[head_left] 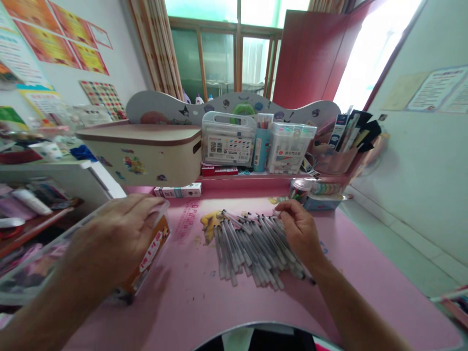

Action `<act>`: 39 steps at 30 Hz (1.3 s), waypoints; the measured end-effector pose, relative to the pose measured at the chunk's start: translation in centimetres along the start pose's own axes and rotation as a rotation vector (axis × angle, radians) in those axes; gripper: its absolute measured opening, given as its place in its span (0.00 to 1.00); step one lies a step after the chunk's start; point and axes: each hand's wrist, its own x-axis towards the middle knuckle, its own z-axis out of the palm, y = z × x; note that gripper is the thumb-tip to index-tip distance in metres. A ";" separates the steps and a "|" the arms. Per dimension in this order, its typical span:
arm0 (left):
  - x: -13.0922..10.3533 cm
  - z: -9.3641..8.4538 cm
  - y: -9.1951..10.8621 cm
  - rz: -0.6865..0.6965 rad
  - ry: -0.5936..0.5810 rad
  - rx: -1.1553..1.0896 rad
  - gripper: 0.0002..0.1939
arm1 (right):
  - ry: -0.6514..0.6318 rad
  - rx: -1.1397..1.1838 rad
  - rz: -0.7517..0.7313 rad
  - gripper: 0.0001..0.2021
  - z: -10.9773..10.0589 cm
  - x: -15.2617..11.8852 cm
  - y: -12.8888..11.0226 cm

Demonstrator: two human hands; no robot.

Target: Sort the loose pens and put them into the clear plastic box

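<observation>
Many clear pens with black tips (256, 248) lie in a loose pile on the pink desk (190, 302). At the pile's upper right is my right hand (298, 226), its fingers curled and pinched at the pen ends; what they hold is too small to make out. On the left, my left hand (117, 234) reaches over a clear plastic container with an orange label (155, 248). Its fingertips are hidden behind the hand and the container's wall.
On the back shelf stand a lidded cream box (146, 156), a clear marker case (228, 141), a blue pencil tube (261, 146), another marker box (290, 146) and a pink holder (334, 156). A tissue box (323, 202) sits below, and a clear bin (40, 268) lies left.
</observation>
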 end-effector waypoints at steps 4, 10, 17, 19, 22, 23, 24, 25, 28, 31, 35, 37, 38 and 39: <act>1.6 2.8 6.1 0.140 -0.263 -0.017 0.18 | 0.012 -0.016 0.026 0.07 0.2 0.0 0.4; 5.9 11.0 8.9 0.240 -0.661 0.056 0.18 | 0.002 -0.080 -0.069 0.07 0.8 -0.2 -0.1; 9.8 16.4 8.2 0.227 -0.750 0.083 0.15 | -0.006 -0.135 -0.112 0.07 1.1 -0.4 -0.3; 10.2 17.0 8.1 0.227 -0.764 0.080 0.14 | -0.009 -0.143 -0.123 0.07 1.1 -0.5 -0.4; 10.3 17.2 8.3 0.233 -0.763 0.066 0.13 | -0.018 -0.153 -0.128 0.07 1.1 -0.5 -0.4; 10.3 17.1 8.4 0.239 -0.760 0.058 0.14 | -0.023 -0.159 -0.125 0.07 1.2 -0.5 -0.4; 10.1 16.9 8.5 0.246 -0.759 0.048 0.14 | -0.028 -0.164 -0.121 0.07 1.2 -0.6 -0.4; 9.9 16.7 8.6 0.255 -0.762 0.037 0.14 | -0.031 -0.166 -0.117 0.07 1.2 -0.6 -0.4; 8.9 16.0 8.8 0.271 -0.791 0.016 0.13 | -0.036 -0.162 -0.115 0.07 1.4 -0.7 -0.3; 8.0 15.9 8.9 0.263 -0.814 0.015 0.12 | -0.042 -0.153 -0.118 0.07 1.6 -0.8 -0.3; 7.6 16.3 8.8 0.241 -0.814 0.013 0.11 | -0.051 -0.133 -0.110 0.07 1.9 -1.0 -0.3; 7.6 16.2 8.9 0.239 -0.800 0.014 0.10 | -0.068 -0.133 -0.112 0.07 1.9 -1.1 -0.3; 7.6 15.9 8.9 0.244 -0.789 0.014 0.10 | -0.081 -0.138 -0.117 0.08 2.0 -1.2 -0.3; 7.6 15.5 9.0 0.255 -0.776 0.013 0.10 | -0.095 -0.147 -0.126 0.08 2.0 -1.2 -0.4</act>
